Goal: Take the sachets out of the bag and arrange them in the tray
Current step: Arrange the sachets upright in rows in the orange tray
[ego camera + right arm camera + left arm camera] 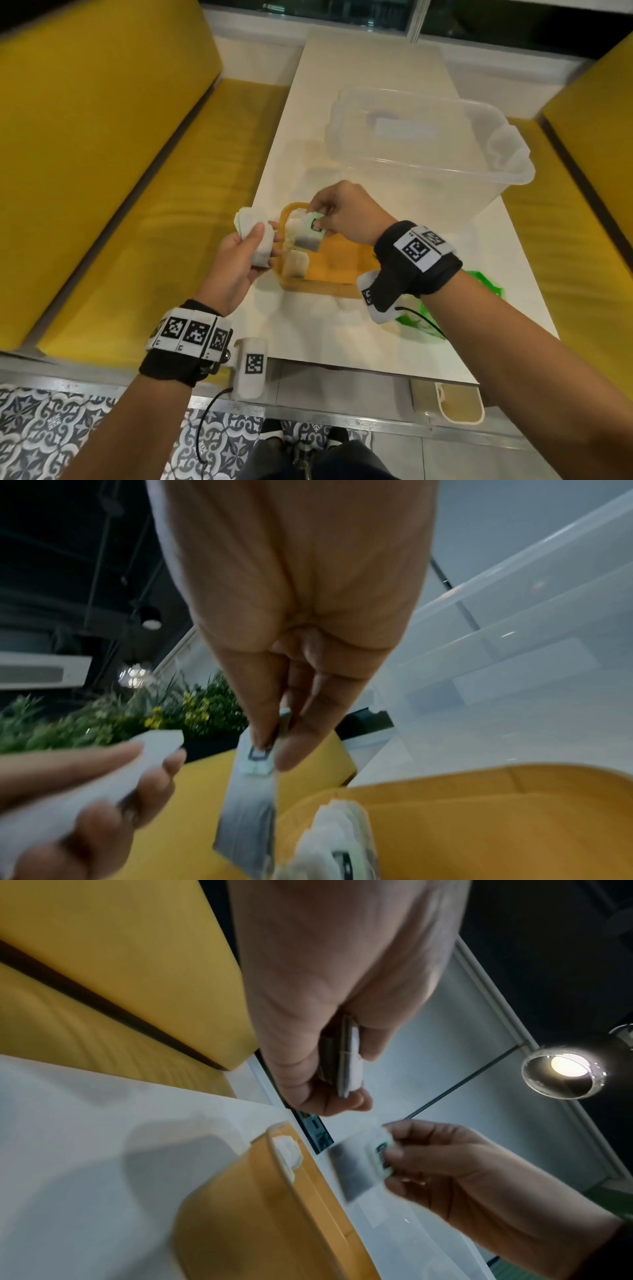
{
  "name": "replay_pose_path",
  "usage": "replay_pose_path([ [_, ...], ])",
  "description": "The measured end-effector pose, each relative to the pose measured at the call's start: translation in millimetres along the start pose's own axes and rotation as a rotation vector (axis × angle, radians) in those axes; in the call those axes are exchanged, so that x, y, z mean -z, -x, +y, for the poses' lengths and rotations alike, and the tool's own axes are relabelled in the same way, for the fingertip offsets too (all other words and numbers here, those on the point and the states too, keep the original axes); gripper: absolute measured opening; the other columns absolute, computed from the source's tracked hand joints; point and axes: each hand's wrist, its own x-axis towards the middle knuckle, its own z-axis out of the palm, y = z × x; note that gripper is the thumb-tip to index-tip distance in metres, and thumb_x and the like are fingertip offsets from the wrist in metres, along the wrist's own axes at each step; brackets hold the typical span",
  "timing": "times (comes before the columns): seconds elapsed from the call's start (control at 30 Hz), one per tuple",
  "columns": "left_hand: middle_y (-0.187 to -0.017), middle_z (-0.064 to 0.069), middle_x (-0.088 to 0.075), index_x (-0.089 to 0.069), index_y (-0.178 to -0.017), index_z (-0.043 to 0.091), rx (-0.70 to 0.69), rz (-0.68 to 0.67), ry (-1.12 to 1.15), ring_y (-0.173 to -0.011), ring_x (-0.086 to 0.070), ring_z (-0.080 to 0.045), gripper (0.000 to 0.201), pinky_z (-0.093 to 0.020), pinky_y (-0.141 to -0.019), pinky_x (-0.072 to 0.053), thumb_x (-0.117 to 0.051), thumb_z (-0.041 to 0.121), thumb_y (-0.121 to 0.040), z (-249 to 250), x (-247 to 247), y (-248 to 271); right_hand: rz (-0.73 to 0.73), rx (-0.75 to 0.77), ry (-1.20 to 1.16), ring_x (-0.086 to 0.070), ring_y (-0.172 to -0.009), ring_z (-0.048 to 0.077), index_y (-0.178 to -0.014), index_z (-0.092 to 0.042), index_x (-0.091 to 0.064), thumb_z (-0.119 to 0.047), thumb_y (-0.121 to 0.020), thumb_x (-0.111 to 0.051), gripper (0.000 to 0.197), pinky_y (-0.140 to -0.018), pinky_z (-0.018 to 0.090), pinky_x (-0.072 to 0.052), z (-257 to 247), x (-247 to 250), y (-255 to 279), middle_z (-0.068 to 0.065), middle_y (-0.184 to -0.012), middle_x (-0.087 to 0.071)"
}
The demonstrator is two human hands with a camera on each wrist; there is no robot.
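**One sachet going down, a stack waiting**

Head view: the left hand (239,250) grips a small stack of sachets (255,236) just left of the orange tray (342,270), which sits on the white table (370,68). The right hand (342,212) pinches a single sachet (310,234) by its top, hanging over the tray's left end, where a few sachets already stand in a row (296,262). The green bag (479,284), thin and crumpled, lies by the right wrist; a clear plastic tub (428,137) stands behind the tray.

Left wrist view: the stack shows edge-on as thin flat packets clamped between thumb and fingers (342,1104). The tray's rim is smooth, rounded plastic.

Right wrist view: the single sachet hangs straight from the fingertips (291,750), flat, papery and limp, with a printed tag at the top. The placed ones lean softly against the tray wall.

To do this well, I judge: lower the sachet upright beside the row, let it lean on its neighbour, and release only once its bottom edge rests, since such light paper tips easily.
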Motion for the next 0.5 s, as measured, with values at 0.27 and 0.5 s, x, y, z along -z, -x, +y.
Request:
replay_pose_path([
  [0.27, -0.088, -0.001, -0.064, -0.061, -0.103, 0.014, -0.021, 0.094, 0.029, -0.069, -0.060, -0.008, 0.019, -0.019, -0.064, -0.050, -0.045, 0.023, -0.101, -2.0, 15.4, 3.1, -0.292, 0.014, 0.477, -0.055, -0.078, 0.018, -0.104, -0.008, -0.067, -0.004, -0.088, -0.059, 0.018, -0.057, 0.017, -0.040, -1.4, -54.6, -17.6, 0.005, -0.095, -0.063],
  [0.5, -0.088, 0.000, -0.065, -0.062, -0.104, 0.016, -0.047, 0.131, -0.021, -0.071, -0.059, -0.009, 0.019, -0.020, -0.066, -0.051, -0.045, 0.024, -0.101, -6.2, 22.5, 2.3, -0.471, -0.031, 0.693, -0.062, -0.090, 0.024, -0.118, -0.011, -0.063, -0.018, -0.091, -0.061, 0.028, -0.084, 0.031, -0.054, -7.6, -73.7, -28.8, 0.008, -0.105, -0.066],
])
